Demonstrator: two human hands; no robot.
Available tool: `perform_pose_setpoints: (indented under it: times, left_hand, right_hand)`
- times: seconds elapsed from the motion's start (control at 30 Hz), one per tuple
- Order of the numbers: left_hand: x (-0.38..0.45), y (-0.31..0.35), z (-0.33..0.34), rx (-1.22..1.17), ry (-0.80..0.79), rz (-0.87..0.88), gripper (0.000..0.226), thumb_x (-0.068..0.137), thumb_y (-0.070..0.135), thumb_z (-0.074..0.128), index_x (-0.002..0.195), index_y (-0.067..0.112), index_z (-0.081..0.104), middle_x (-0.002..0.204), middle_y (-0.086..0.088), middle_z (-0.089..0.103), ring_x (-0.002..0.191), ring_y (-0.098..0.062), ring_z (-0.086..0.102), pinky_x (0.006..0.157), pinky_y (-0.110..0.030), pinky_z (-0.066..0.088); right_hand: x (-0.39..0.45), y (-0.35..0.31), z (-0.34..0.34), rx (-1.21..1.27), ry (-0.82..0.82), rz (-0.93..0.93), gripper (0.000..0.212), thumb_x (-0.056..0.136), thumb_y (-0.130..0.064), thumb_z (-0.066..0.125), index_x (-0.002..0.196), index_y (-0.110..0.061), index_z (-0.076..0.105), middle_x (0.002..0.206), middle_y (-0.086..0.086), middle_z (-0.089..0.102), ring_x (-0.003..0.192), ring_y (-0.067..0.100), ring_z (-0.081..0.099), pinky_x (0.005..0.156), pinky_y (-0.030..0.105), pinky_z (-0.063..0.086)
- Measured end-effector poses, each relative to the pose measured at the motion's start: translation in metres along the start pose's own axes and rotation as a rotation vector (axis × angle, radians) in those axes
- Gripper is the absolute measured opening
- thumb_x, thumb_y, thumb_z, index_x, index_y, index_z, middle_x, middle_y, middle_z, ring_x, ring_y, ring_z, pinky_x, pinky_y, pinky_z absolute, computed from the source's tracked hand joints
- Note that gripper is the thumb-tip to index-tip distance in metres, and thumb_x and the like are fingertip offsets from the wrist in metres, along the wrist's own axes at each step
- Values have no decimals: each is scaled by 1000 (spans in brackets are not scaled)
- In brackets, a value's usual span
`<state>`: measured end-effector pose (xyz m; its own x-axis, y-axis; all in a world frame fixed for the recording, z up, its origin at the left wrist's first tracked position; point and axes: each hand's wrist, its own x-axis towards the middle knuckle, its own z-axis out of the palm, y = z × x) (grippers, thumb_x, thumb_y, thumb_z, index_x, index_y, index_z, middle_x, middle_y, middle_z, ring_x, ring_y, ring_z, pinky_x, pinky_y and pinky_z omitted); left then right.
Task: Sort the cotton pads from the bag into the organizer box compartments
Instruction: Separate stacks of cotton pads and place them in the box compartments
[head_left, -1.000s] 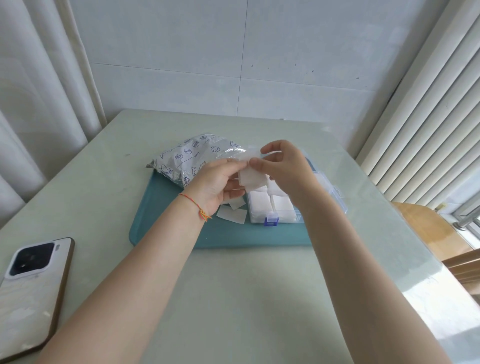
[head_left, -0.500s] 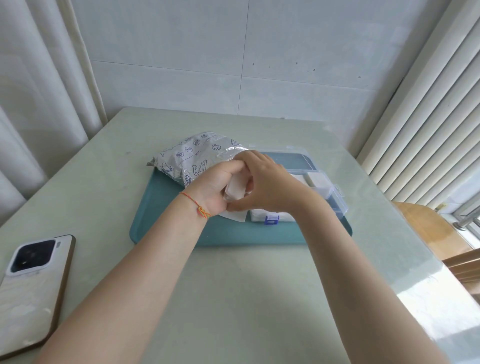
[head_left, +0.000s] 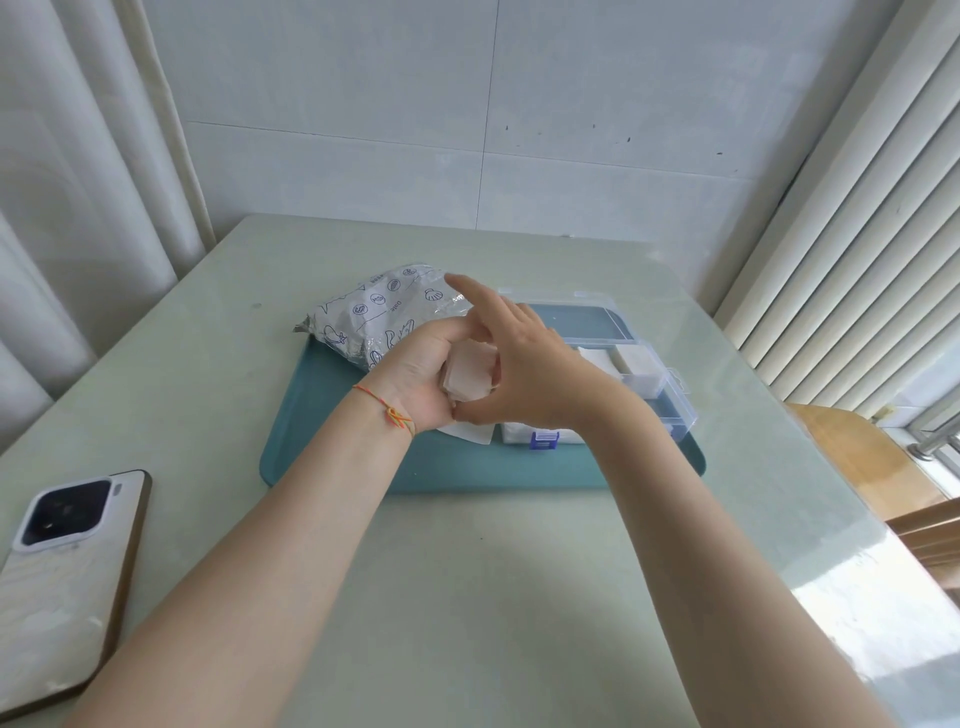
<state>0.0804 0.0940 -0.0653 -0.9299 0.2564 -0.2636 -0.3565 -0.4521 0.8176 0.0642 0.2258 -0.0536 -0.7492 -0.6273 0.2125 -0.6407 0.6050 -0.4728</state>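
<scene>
One pale-green table (head_left: 467, 597), white tiled wall (head_left: 571, 104).

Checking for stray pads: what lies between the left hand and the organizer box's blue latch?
In the head view, one loose cotton pad lies flat on the teal tray, between the left hand and the blue latch.

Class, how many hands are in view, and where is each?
2. The left hand and right hand meet over the tray, both holding the cotton pads.
</scene>
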Motion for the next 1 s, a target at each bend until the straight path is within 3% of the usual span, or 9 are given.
perform_pose_setpoints:
  times: [0.13,0.23,0.27,0.37,0.5,0.6,0.8,0.93,1.0]
  left_hand:
    - [2,-1,-2,14,-5,-9,18,72,18,62,90,19,62,80,-1,56,71,-16,55,55,-22,47]
    - [6,-1,-6,-30,20,-3,31,70,14,64,100,19,58,81,-1,53,71,-15,52,56,-22,47]
    - [7,-1,-7,-33,19,-1,27,71,12,63,96,19,59,79,0,52,69,-14,51,56,-23,46]
    - [3,0,-4,-41,28,-33,6,77,14,60,78,20,61,69,3,48,58,-10,50,52,-20,45]
    - [4,-1,-6,-15,47,-15,12,89,18,56,78,21,58,72,2,47,62,-13,51,55,-20,43]
    - [5,-2,-7,0,53,-49,12,90,21,56,78,21,58,76,3,55,68,-14,58,59,-23,46]
    - [5,-3,-6,1,72,-29,15,91,17,57,78,22,62,79,2,56,74,-16,57,65,-28,44]
    - [3,-4,-3,12,72,-38,24,93,9,51,79,25,61,65,5,60,57,-10,60,55,-21,50]
    - [3,-3,-3,-25,57,-25,24,93,5,51,81,24,58,64,5,57,54,-9,55,53,-19,47]
  right_hand:
    - [1,1,-3,13,18,23,103,68,-29,81,151,-39,20,109,-13,51,89,11,52,96,43,44]
    - [1,1,-4,7,8,17,110,66,-36,85,151,-40,16,123,-9,50,99,12,52,97,39,42]
    - [0,2,-4,3,-7,12,110,67,-35,85,152,-40,16,124,-8,51,101,12,52,96,38,42]
    - [1,1,-4,22,-27,11,104,71,-25,81,152,-39,17,102,-8,57,90,19,58,90,35,46]
    - [1,0,-2,95,-33,-16,108,70,-29,84,152,-42,14,114,-13,50,76,7,56,82,27,47]
    - [1,-1,-1,118,-25,-21,103,73,-23,81,152,-40,17,97,-17,51,67,-5,52,69,16,44]
    - [2,1,2,154,-13,-34,106,71,-21,81,153,-37,16,117,-5,51,75,-11,48,70,13,38]
    - [3,1,2,147,22,-28,102,73,-25,81,152,-36,18,109,-2,57,85,9,56,73,22,48]
    - [1,2,-1,157,-12,-1,107,70,-29,85,152,-39,16,118,-5,51,93,10,55,72,15,45]
